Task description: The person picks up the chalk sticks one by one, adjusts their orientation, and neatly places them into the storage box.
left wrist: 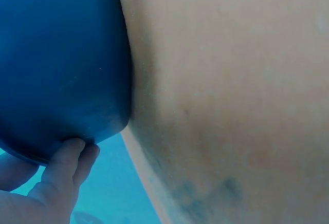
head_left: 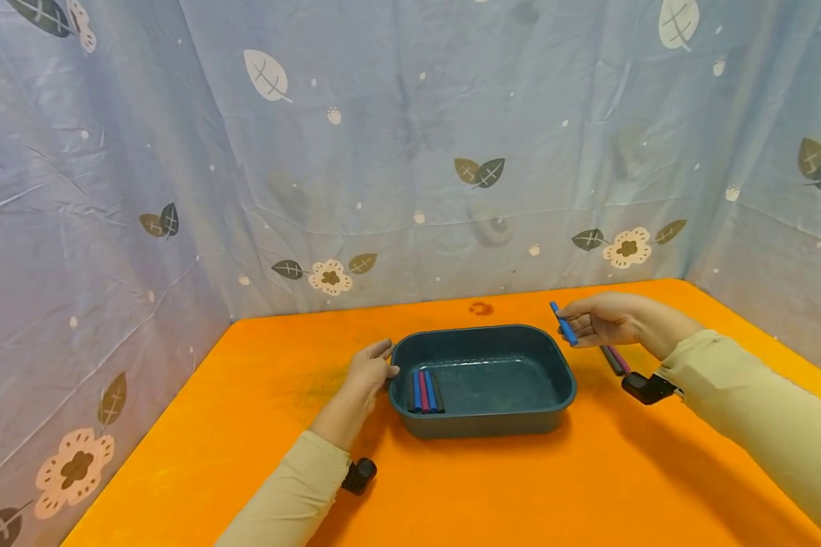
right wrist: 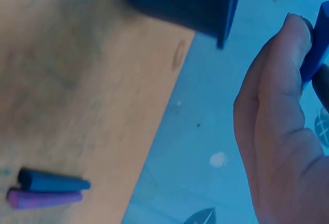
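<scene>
A dark teal rectangular tub (head_left: 482,425) sits on the orange table. At its left end my left hand (head_left: 368,376) pinches the rim, thumb over the edge and fingers (left wrist: 66,165) against the outer wall. Several slim sticks, black, blue and magenta (head_left: 423,391), lie side by side inside the tub's left end. Above and beyond its right end, my right hand (head_left: 609,319) holds a blue marker-like stick (head_left: 564,327) between thumb and fingers. In the right wrist view, only part of that blue stick (right wrist: 314,49) shows beside the fingers.
On the table below my right hand lie a black stick (right wrist: 54,180) and a purple stick (right wrist: 46,199), side by side. Patterned fabric (head_left: 410,152) hangs behind the table and at both sides. A reddish mark (head_left: 481,308) is near the table's back edge.
</scene>
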`<action>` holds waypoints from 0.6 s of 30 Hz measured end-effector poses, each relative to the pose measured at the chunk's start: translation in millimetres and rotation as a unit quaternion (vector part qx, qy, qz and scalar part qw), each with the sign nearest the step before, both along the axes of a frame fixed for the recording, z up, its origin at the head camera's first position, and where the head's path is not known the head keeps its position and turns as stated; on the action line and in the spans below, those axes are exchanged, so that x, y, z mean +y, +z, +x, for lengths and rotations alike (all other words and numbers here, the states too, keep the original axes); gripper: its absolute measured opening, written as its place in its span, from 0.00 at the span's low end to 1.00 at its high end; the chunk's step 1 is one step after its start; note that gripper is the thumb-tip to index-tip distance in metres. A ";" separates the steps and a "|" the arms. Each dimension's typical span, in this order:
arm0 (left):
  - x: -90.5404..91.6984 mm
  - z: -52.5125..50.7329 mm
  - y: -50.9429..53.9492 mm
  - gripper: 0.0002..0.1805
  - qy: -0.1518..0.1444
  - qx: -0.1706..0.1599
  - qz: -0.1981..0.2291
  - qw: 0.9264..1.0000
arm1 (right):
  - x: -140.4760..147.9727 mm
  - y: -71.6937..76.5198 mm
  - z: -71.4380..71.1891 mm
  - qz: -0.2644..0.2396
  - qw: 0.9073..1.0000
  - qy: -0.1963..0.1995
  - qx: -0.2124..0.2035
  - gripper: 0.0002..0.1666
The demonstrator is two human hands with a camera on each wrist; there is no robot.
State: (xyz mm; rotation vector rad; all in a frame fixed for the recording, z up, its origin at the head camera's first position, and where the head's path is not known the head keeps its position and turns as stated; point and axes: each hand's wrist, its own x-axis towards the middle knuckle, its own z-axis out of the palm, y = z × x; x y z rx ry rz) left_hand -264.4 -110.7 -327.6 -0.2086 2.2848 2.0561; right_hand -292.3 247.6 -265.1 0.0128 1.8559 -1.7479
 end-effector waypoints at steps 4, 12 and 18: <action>-0.8 -0.1 -0.1 0.33 0.001 0.000 0.002 1.000 | -12.5 2.0 -0.4 0.001 1.000 0.011 0.006 0.17; -0.7 0.4 0.4 0.33 -0.001 0.001 -0.002 1.000 | -33.1 4.6 -1.6 0.013 0.999 0.027 0.025 0.13; -0.1 0.9 0.4 0.33 0.001 0.001 0.000 1.000 | -48.3 4.2 -3.7 0.031 0.998 0.037 0.033 0.10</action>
